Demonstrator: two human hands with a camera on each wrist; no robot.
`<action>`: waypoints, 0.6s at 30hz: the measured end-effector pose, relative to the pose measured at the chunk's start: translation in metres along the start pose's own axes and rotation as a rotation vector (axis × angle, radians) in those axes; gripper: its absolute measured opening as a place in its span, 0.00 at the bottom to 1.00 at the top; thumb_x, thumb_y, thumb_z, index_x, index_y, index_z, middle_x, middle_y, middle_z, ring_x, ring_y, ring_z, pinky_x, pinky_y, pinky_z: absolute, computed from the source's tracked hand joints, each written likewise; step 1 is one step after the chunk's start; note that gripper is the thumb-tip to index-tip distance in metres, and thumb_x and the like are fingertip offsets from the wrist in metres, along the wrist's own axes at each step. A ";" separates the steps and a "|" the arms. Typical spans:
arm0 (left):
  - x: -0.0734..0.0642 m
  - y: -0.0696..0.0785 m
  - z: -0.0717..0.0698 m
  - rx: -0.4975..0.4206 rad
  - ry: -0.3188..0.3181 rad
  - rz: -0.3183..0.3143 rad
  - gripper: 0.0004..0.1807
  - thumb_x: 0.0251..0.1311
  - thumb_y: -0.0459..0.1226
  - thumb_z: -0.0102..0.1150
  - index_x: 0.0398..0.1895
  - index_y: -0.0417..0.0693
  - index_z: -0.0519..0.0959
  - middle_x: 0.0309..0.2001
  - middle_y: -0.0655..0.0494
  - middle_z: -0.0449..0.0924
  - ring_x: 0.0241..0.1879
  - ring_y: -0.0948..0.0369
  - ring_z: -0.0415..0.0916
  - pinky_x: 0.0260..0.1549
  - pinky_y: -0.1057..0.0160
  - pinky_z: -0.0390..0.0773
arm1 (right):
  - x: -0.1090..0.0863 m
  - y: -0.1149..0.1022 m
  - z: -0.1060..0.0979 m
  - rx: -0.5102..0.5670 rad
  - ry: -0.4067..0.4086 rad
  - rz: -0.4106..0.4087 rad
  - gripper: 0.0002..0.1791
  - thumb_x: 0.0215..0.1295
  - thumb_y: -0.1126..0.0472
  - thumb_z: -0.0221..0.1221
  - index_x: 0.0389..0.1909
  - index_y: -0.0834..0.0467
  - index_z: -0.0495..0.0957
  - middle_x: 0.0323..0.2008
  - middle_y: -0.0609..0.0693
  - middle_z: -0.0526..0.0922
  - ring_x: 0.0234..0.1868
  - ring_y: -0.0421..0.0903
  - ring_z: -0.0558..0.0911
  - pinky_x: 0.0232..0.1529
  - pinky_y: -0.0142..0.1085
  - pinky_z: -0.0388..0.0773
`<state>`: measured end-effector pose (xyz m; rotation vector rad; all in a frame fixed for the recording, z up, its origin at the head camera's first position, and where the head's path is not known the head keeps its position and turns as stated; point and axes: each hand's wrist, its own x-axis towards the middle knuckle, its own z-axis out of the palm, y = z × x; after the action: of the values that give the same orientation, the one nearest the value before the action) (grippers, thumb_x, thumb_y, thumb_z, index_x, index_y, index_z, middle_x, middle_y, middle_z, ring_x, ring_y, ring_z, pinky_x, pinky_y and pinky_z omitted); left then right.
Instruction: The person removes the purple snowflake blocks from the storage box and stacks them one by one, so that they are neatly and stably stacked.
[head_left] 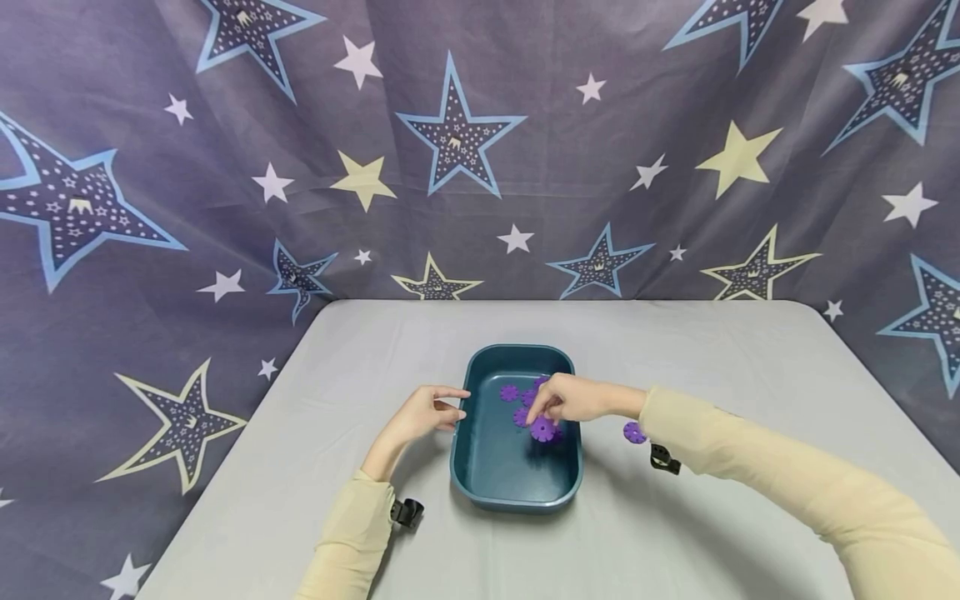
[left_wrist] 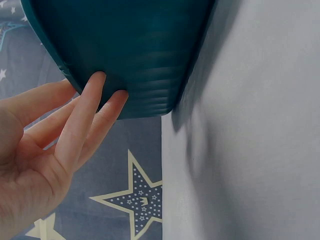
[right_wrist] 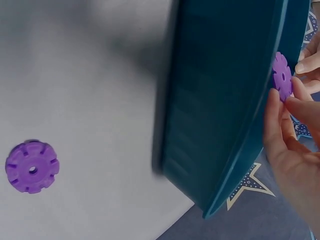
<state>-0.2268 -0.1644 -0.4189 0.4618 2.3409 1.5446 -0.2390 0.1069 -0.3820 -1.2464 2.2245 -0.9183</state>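
Observation:
A dark teal plastic tub (head_left: 517, 492) stands on the table, several purple notched discs (head_left: 509, 392) lying in its far half. My left hand (head_left: 427, 412) holds the tub's left rim. In the left wrist view, two fingertips (left_wrist: 122, 95) press the outer wall while other digits pass behind the rim. Over the tub's right side, my right hand (head_left: 566, 397) pinches a purple notched disc (right_wrist: 282, 77) between thumb and fingers. The held disc (head_left: 543, 429) overlaps others in the head view, and the hand partly hides the discs beneath.
One more purple notched disc (head_left: 634, 432) lies on the pale table (head_left: 705, 350), right of the tub beside the right sleeve. Black wrist straps (head_left: 407, 512) show at both sleeves. A star-patterned curtain (head_left: 525, 150) hangs behind the table.

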 end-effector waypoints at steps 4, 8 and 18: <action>0.000 0.000 0.000 0.005 0.001 0.002 0.20 0.53 0.26 0.54 0.51 0.25 0.69 0.41 0.31 0.76 0.34 0.49 0.79 0.32 0.57 0.81 | -0.004 0.000 -0.004 0.034 0.018 -0.005 0.16 0.53 0.81 0.45 0.37 0.71 0.79 0.33 0.57 0.80 0.27 0.39 0.75 0.32 0.31 0.81; 0.000 -0.001 0.001 0.008 -0.002 0.004 0.20 0.53 0.26 0.54 0.51 0.26 0.69 0.40 0.31 0.76 0.34 0.48 0.79 0.32 0.57 0.81 | -0.008 0.000 -0.007 0.048 0.027 -0.011 0.16 0.53 0.81 0.45 0.38 0.71 0.78 0.30 0.56 0.79 0.26 0.40 0.74 0.32 0.31 0.81; 0.000 0.000 0.000 0.006 -0.002 0.006 0.20 0.53 0.26 0.54 0.51 0.25 0.69 0.40 0.30 0.76 0.33 0.50 0.79 0.31 0.57 0.82 | -0.027 0.004 -0.020 0.078 0.081 0.046 0.15 0.54 0.78 0.46 0.39 0.71 0.78 0.36 0.57 0.80 0.29 0.41 0.74 0.31 0.41 0.80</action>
<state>-0.2269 -0.1644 -0.4194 0.4725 2.3455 1.5397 -0.2403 0.1388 -0.3700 -1.1378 2.2465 -1.0439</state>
